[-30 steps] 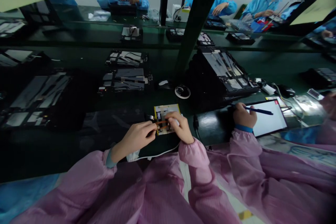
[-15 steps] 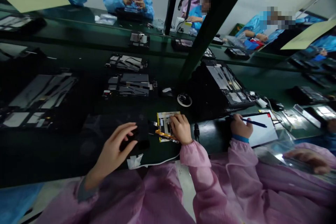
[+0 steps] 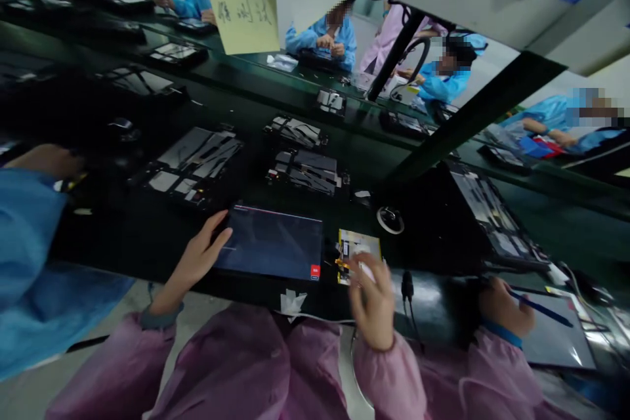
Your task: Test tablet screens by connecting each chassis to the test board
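My left hand (image 3: pixel 197 259) rests at the left edge of a dark tablet panel (image 3: pixel 270 243), which lies flat with a small red label in one corner. Its fingers are extended. To the panel's right lies a small circuit board with yellow-edged tape (image 3: pixel 355 246), and a bit of orange flex strip (image 3: pixel 341 264) shows at its left side. My right hand (image 3: pixel 371 298) is slightly blurred, with its fingertips pressing the board's lower part. That hand hides the board's lower right corner.
A co-worker's hand (image 3: pixel 506 315) holds a blue pen at right, and a blue sleeve (image 3: pixel 29 243) fills the left. A tape roll (image 3: pixel 390 220), a black cable (image 3: pixel 407 289) and several opened tablet assemblies (image 3: pixel 305 170) lie on the dark bench (image 3: pixel 374 203).
My left hand has let go of the board and moved left onto the dark panel. My right hand stays on the board. The whole view has turned, tilting the bench.
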`<action>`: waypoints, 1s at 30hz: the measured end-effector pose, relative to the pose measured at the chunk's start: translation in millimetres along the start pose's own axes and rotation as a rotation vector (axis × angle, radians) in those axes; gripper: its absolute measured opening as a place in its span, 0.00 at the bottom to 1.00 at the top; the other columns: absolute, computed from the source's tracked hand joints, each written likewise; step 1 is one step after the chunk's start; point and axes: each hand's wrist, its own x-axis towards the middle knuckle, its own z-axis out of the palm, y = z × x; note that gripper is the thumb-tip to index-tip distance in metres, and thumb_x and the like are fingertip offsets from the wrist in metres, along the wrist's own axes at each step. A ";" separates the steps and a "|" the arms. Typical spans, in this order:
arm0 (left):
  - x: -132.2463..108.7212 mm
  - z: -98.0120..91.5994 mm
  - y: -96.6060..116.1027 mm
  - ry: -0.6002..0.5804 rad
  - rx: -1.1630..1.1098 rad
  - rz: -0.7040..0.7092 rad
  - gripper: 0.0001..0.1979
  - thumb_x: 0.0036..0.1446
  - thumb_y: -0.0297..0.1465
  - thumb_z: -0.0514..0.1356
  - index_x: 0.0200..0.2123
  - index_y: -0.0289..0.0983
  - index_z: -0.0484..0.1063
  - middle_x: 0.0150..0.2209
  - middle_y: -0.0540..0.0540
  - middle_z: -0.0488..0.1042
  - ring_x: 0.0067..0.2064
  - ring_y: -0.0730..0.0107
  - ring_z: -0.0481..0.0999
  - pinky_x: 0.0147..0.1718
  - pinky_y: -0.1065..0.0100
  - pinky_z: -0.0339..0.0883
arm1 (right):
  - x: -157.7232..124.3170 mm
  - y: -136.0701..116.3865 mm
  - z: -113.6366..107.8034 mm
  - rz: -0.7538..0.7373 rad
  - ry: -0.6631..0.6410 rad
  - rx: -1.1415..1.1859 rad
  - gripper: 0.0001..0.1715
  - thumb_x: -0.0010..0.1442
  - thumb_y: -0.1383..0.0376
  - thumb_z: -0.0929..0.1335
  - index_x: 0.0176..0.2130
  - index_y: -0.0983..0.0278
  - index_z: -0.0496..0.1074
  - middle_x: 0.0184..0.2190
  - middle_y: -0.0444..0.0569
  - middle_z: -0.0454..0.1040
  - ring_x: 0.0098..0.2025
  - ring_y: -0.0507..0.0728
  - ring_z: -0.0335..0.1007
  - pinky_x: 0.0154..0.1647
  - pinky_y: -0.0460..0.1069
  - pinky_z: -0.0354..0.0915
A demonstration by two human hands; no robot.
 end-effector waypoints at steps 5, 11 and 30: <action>-1.7 -0.4 24.0 -0.030 -0.162 0.017 0.29 0.60 0.46 0.53 0.61 0.41 0.60 0.65 0.44 0.60 0.66 0.61 0.57 0.65 0.59 0.48 | -5.9 -72.4 51.1 -0.182 -0.227 0.124 0.21 0.60 0.69 0.63 0.53 0.61 0.69 0.53 0.55 0.68 0.60 0.65 0.59 0.55 0.62 0.62; -6.1 -6.8 36.6 0.019 -0.418 0.043 0.24 0.60 0.42 0.56 0.56 0.38 0.66 0.62 0.41 0.65 0.65 0.58 0.60 0.64 0.58 0.52 | -18.2 -58.7 87.7 -0.122 -0.070 -0.134 0.29 0.60 0.61 0.67 0.60 0.59 0.63 0.59 0.58 0.63 0.64 0.69 0.52 0.60 0.69 0.52; 15.1 6.3 12.3 0.121 -0.233 -0.173 0.20 0.56 0.46 0.57 0.49 0.47 0.71 0.51 0.49 0.75 0.56 0.52 0.71 0.60 0.53 0.60 | -89.0 1.9 65.9 0.233 0.352 -0.528 0.31 0.59 0.69 0.65 0.61 0.62 0.64 0.45 0.60 0.72 0.48 0.71 0.67 0.43 0.64 0.64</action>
